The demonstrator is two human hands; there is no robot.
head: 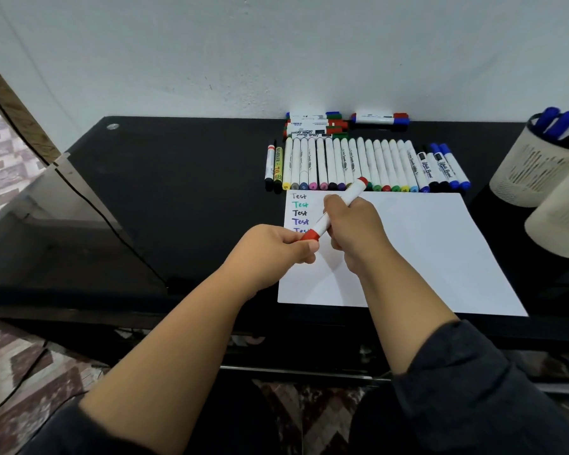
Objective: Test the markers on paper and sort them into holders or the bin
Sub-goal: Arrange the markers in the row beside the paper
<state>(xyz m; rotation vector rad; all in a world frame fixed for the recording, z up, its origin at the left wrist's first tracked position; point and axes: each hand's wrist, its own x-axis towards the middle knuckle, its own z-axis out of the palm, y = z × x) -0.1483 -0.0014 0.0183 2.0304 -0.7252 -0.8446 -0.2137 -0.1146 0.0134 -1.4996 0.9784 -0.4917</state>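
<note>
A: How will the red marker (337, 210) handle?

B: Light and stiff, its smooth barrel probably a bit slippery. The right hand (355, 224) wraps its middle above the paper (424, 251); the left hand (276, 246) pinches the red cap (311, 235) at the end nearer the person (likely the place to pull).

A: And the holders?

B: Far right of the grip, the rear holder (523, 172) has blue markers (559, 123); the nearer holder's (559, 218) contents are out of view.

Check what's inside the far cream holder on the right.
Blue-capped markers stand in the far holder, caps above the rim. Their barrels and anything lower are hidden by its wall.
</note>
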